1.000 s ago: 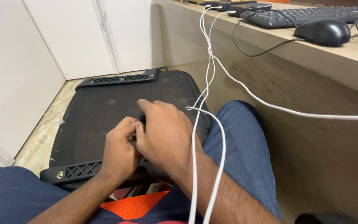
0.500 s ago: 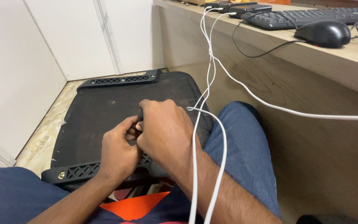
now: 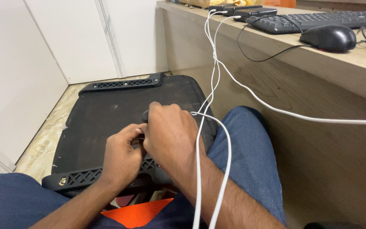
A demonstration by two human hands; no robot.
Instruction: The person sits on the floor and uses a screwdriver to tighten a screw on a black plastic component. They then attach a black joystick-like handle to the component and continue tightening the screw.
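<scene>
Working over a black seat panel [image 3: 102, 114] that lies flat between our knees, we find both hands at its near-right part. Our right hand [image 3: 170, 135] is closed into a loose fist around a small dark object [image 3: 145, 115], of which only a rounded end shows at the far side of the knuckles; what the object is we cannot tell. Our left hand [image 3: 121, 154] sits just beside it on the left, fingers curled inward and thumb tip touching the right hand's fingers; whether it grips anything we cannot tell, as the right hand covers the spot.

The panel carries a black latticed plastic rail along its far edge [image 3: 125, 83] and another along its near edge [image 3: 81, 176], the near one with a brass-coloured screw at its left end. White cables [image 3: 213, 76] hang from the wooden desk [image 3: 319, 63] on the right and cross our right forearm. On the desk sit a black keyboard [image 3: 314, 19] and a black mouse [image 3: 328, 37]. Blue trousers [image 3: 251, 144] cover both legs.
</scene>
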